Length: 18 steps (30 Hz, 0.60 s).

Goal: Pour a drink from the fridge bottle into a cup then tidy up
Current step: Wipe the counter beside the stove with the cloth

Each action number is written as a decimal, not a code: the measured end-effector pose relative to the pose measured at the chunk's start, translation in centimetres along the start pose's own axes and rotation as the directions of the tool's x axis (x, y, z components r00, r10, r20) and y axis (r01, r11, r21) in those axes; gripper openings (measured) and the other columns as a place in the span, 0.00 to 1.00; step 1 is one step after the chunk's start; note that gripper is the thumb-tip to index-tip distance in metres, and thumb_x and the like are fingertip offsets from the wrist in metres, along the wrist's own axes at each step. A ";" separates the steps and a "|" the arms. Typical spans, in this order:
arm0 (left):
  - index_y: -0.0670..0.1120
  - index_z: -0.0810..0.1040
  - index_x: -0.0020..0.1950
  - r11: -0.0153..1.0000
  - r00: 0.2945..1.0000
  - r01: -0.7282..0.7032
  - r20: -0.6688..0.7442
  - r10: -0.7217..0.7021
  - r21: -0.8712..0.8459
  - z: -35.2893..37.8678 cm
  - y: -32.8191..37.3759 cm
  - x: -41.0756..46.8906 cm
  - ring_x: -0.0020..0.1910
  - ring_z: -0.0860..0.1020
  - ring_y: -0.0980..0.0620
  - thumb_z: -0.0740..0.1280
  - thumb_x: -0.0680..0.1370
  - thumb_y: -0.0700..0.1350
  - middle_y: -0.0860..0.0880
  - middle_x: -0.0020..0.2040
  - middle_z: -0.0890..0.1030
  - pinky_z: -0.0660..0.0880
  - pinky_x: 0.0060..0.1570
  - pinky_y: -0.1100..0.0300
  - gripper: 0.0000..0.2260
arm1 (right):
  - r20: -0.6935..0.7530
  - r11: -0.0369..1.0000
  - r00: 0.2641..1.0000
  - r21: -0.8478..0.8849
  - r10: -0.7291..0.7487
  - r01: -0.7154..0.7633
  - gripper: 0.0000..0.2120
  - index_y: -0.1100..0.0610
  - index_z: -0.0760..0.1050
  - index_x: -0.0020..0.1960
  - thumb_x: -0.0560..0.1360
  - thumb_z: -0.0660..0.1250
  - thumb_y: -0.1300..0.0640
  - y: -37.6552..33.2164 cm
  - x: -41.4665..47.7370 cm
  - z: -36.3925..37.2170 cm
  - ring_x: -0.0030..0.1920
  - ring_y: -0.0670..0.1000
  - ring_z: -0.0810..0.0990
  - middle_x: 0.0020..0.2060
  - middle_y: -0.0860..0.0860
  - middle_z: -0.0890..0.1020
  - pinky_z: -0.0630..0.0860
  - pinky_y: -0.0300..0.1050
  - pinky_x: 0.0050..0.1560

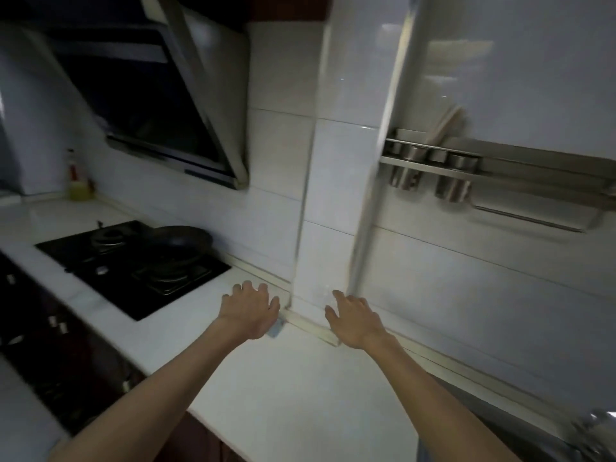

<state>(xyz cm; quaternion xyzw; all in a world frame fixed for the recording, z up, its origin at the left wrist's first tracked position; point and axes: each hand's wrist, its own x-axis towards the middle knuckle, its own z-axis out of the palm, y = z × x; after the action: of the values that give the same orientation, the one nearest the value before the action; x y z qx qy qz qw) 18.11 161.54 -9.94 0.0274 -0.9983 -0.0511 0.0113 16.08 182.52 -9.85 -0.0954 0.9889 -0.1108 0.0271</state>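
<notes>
Both my arms reach forward over a white countertop [293, 378] toward a tiled wall column. My left hand [249, 311] hovers with its fingers spread and loosely bent, holding nothing. My right hand [353, 320] is stretched flat with straight fingers near the foot of the column, also empty. A small grey-blue thing [276, 330] lies on the counter just under my left hand; what it is I cannot tell. No bottle, cup or fridge shows in this view. The picture is blurred by motion.
A black gas hob [133, 265] with a dark frying pan [181, 241] sits at the left under a slanted range hood [150, 105]. A yellow bottle [78, 185] stands in the far left corner. A steel wall rack [466, 168] hangs at the right, a sink [520, 425] below it.
</notes>
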 end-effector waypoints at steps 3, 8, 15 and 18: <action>0.44 0.66 0.70 0.999 0.999 0.044 0.002 -0.044 0.009 0.6 -3.9 0.8 0.63 0.69 0.39 0.50 0.82 0.54 0.40 0.66 0.69 0.70 0.58 0.46 0.21 | 0.018 0.999 0.999 -0.006 -0.049 0.049 0.25 0.52 0.55 0.77 0.83 0.47 0.45 -3.3 2.8 1.2 0.70 0.58 0.64 0.70 0.56 0.69 0.68 0.55 0.64; 0.43 0.68 0.67 0.985 0.985 0.171 -0.020 -0.172 -0.009 0.9 -9.7 3.2 0.65 0.70 0.39 0.51 0.82 0.56 0.39 0.65 0.71 0.69 0.61 0.46 0.21 | 0.045 0.993 0.992 0.022 -0.118 0.117 0.23 0.53 0.57 0.75 0.83 0.48 0.46 -7.6 7.9 3.8 0.68 0.57 0.66 0.67 0.56 0.71 0.68 0.55 0.63; 0.43 0.69 0.66 0.975 0.976 0.219 -0.028 -0.218 0.040 1.7 -15.6 11.2 0.64 0.71 0.40 0.52 0.82 0.55 0.39 0.65 0.71 0.71 0.60 0.47 0.20 | 0.060 0.987 0.989 0.097 -0.138 0.132 0.24 0.54 0.58 0.75 0.83 0.48 0.46 -10.3 17.8 6.6 0.70 0.57 0.65 0.71 0.56 0.69 0.67 0.56 0.66; 0.43 0.69 0.65 0.977 0.981 0.196 -0.005 -0.196 0.083 2.3 -16.6 15.7 0.63 0.71 0.39 0.52 0.82 0.55 0.39 0.64 0.71 0.72 0.58 0.47 0.19 | 0.077 0.985 0.989 0.127 -0.128 0.118 0.24 0.54 0.56 0.76 0.83 0.48 0.45 -10.3 22.2 7.5 0.71 0.58 0.64 0.72 0.56 0.68 0.67 0.57 0.67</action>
<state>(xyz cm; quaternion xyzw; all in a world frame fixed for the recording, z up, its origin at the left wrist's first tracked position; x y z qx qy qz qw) 3.22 144.37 -13.66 0.1261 -0.9920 -0.0103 0.0035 -3.24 166.68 -15.61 -0.1590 0.9705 -0.1681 0.0679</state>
